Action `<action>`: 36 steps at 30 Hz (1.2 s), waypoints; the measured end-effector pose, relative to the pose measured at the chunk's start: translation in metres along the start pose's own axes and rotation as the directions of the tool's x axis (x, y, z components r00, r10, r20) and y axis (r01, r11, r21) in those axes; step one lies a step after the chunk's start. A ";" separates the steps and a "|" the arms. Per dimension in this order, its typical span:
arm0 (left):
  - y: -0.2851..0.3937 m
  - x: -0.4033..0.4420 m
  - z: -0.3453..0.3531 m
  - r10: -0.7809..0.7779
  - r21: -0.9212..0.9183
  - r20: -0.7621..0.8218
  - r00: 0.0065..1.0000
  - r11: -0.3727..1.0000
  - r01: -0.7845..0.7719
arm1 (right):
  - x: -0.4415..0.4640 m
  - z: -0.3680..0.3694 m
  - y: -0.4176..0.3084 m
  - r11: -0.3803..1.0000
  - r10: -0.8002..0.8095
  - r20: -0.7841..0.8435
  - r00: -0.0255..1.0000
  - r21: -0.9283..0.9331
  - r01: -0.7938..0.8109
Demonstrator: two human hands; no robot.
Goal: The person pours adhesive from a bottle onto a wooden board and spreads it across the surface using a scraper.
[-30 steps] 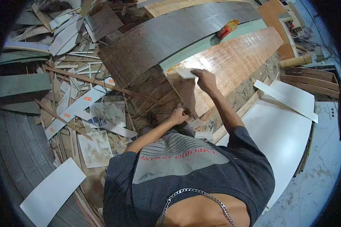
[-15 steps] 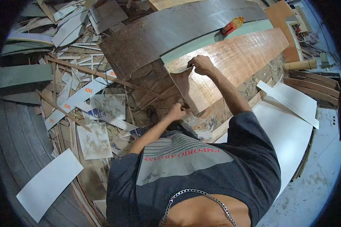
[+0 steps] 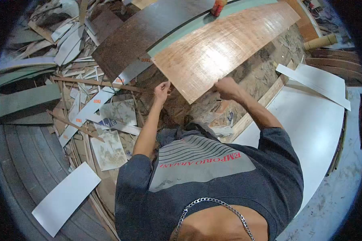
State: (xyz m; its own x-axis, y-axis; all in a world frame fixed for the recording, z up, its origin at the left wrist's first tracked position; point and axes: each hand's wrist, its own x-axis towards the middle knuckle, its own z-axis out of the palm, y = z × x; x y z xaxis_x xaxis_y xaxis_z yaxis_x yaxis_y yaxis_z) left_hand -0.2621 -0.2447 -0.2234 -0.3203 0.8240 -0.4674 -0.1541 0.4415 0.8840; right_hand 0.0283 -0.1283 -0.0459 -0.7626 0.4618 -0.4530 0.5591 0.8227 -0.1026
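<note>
A curved, glossy plywood panel [image 3: 229, 46] lies before me, its surface shining as if wet. My left hand [image 3: 161, 92] is closed at the panel's left end, fingertips against or very near the edge; whether they pinch it is hidden. At the near long edge, my right hand [image 3: 228, 88] is closed with its knuckles up. The flat scraper seen in it half a second ago is hidden now. A pale green curved piece [image 3: 171, 40] shows along the panel's far side, and a red bottle [image 3: 218, 8] stands on it.
Beyond is a dark curved sheet [image 3: 124, 48]. Offcuts and orange-lettered white strips [image 3: 96, 100] litter the floor at left, near a white curved board [image 3: 66, 199]. A large white sheet [image 3: 301, 120] lies at right, beside a cardboard tube [image 3: 321, 41] and stacked curved strips [image 3: 334, 62].
My right hand has moved from the panel's left end to its near edge. My left hand has gone up along the left end. The view has shifted, with the panel lower-left corner appearing higher.
</note>
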 end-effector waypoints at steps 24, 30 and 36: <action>-0.118 0.024 -0.061 -0.004 -0.658 0.202 0.979 0.740 0.138 | 0.198 -0.060 -0.132 0.986 0.161 -0.464 0.871 0.105 -0.127; -0.106 0.009 -0.112 0.122 0.304 0.033 0.992 0.944 -0.126 | 0.145 -0.046 -0.165 0.988 0.147 -0.374 0.916 0.103 -0.116; -0.090 0.019 -0.133 -0.070 0.197 0.308 0.949 0.980 0.009 | 0.135 -0.073 -0.175 0.974 0.198 -0.217 0.956 0.153 -0.167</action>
State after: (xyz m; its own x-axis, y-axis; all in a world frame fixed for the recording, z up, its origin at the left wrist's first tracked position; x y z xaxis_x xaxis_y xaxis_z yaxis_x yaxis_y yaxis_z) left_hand -0.3792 -0.3159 -0.3102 -0.0056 0.8602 -0.5099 0.0304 0.5098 0.8598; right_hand -0.1961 -0.1861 -0.0246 -0.6888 0.6764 -0.2607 0.7218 0.6734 -0.1598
